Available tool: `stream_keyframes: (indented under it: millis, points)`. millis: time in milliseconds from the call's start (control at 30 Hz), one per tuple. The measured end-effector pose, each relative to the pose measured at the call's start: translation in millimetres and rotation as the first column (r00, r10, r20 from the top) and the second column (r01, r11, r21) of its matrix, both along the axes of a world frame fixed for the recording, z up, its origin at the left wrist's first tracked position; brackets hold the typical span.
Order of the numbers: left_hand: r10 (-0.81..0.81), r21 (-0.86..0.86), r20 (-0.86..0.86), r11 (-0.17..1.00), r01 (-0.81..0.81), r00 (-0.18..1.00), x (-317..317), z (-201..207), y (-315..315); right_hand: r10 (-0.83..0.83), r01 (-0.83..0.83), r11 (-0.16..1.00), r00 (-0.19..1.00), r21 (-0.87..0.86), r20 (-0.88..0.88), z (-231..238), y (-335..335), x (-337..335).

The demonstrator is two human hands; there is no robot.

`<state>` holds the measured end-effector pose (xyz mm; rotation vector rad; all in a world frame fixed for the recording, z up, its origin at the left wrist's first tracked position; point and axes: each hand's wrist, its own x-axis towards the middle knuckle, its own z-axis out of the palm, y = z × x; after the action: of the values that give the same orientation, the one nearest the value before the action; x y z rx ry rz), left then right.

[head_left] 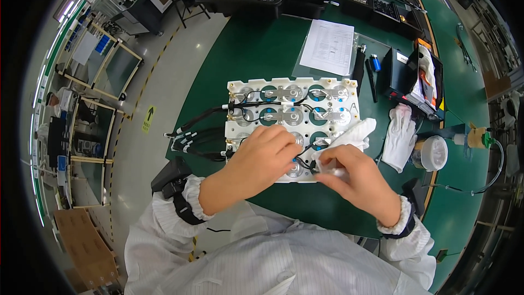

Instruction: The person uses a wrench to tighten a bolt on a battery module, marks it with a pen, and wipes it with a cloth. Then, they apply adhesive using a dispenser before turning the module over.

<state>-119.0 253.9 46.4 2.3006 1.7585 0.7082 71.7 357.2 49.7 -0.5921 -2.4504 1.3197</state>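
Note:
A white frame (232, 130) with rows of round cells, metal tabs and black wires lies on the green bench in front of me. My left hand (261, 155) reaches over its near middle, fingers curled down beside a black wire; their tips and whatever they hold are hidden. At the near right corner, my right hand (355, 177) is closed on a crumpled white cloth (357, 131), which spreads up over the frame's right edge. Both hands are close together, a short gap apart. A black wire harness (199, 123) runs out of the frame's left side.
Right of the frame lie white gloves (400, 136), a black pen (372, 84) and a blue cylinder (375, 62). Beyond stand a black box (398, 74) and a clear round container (434, 153). Printed paper (327, 47) and a black tray (245, 5) of parts sit at the back.

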Motion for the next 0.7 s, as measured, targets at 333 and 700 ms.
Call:
stream_keyframes:
  millis: [333, 700]
  points:
    - [-0.155, 0.207, -0.320, 0.951, 0.229, 0.935, -7, -14, 7, -0.063, 0.038, 0.897, 0.997, 0.439, 0.043, -11, -20, -34]
    - [-0.122, 0.217, -0.163, 0.963, 0.157, 0.979, -5, -17, 6, -0.099, 0.101, 0.875, 0.995, 0.473, -0.031, -15, -26, -32]
